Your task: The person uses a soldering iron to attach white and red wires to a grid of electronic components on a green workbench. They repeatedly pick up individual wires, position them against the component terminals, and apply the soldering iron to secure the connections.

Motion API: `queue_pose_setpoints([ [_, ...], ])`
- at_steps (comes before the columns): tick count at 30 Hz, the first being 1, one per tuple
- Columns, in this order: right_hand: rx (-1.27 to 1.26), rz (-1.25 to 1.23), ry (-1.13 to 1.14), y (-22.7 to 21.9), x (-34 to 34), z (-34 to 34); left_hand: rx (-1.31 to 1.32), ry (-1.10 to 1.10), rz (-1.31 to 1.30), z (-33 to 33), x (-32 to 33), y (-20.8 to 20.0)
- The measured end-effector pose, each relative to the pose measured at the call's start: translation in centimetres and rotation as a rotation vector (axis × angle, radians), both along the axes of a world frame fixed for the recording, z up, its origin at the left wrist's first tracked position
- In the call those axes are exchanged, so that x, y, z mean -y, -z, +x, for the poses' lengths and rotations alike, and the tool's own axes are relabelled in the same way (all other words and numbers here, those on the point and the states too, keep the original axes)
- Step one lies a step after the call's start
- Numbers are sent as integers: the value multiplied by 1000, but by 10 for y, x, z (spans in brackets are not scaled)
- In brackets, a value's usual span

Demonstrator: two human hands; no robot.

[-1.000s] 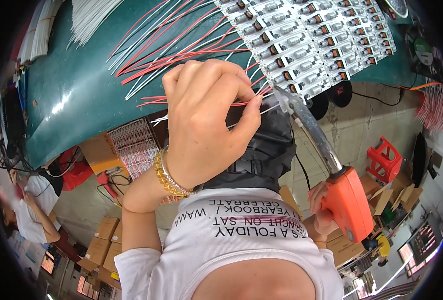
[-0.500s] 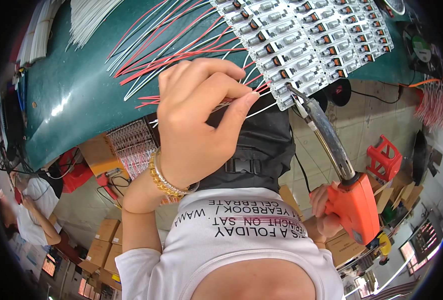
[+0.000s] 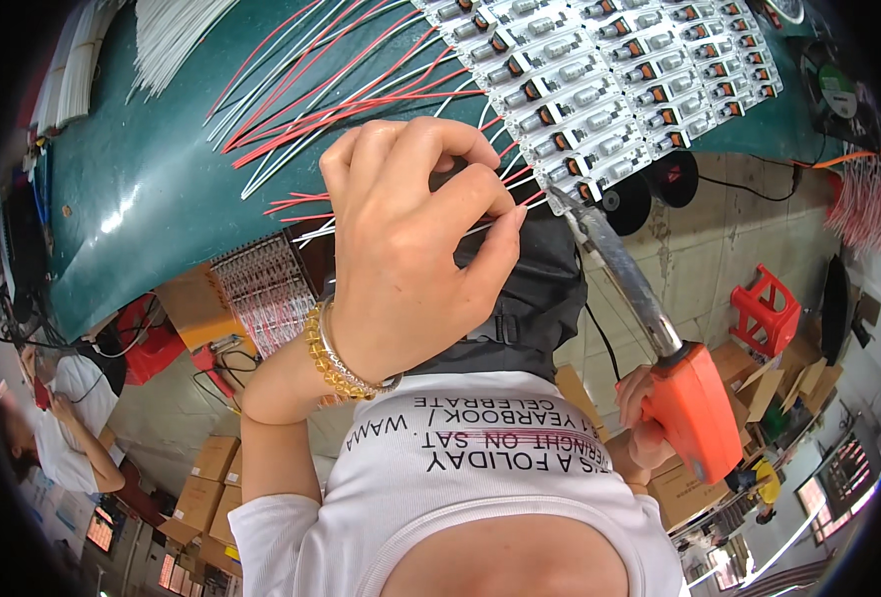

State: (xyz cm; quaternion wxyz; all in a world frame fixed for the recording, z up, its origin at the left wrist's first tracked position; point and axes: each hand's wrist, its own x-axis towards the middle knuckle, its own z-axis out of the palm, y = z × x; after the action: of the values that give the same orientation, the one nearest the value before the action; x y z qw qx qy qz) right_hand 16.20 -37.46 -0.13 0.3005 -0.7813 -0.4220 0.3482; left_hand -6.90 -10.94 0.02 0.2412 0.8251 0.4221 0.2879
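My left hand (image 3: 410,244), with a yellow beaded bracelet at the wrist, is pinched at the near left edge of a panel of small circuit boards (image 3: 614,139). A thin red wire (image 3: 534,198) sticks out from between thumb and forefinger toward the panel's lowest corner. My right hand (image 3: 641,428) is wrapped round the handle of an orange soldering gun (image 3: 699,413). The gun's long metal barrel slants up to the left, and its tip lies at that same corner, close to the wire end. Whether tip and wire touch is hard to tell. Red and white wires (image 3: 351,109) fan out leftward from the panel.
The green tabletop (image 3: 162,209) ends just in front of me. Bundles of white wires (image 3: 172,45) lie at the far left. A solder spool (image 3: 836,92) stands at the right. Below are a red stool (image 3: 765,310) and cardboard boxes (image 3: 201,478). Another person (image 3: 72,418) sits at the left.
The soldering gun has shifted left, its tip moving down to the panel's lowest corner. My left hand has moved slightly right, its pinch now lower along the edge.
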Motion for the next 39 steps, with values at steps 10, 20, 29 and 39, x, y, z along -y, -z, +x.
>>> queue_pose_setpoints([
  [10, -209, 280, 134, 0, -29, -22, -5, 11, -2, 4, -2, 0],
  [20, -554, 637, 49, 9, -78, -17, -70, 37, -7, -2, -4, -17],
  [29, -525, 673, 56, 8, -94, -16, -147, -35, 801, 58, -220, -3],
  [39, -525, 660, 90, 14, -89, -17, -202, -85, 520, 65, -231, -11],
])
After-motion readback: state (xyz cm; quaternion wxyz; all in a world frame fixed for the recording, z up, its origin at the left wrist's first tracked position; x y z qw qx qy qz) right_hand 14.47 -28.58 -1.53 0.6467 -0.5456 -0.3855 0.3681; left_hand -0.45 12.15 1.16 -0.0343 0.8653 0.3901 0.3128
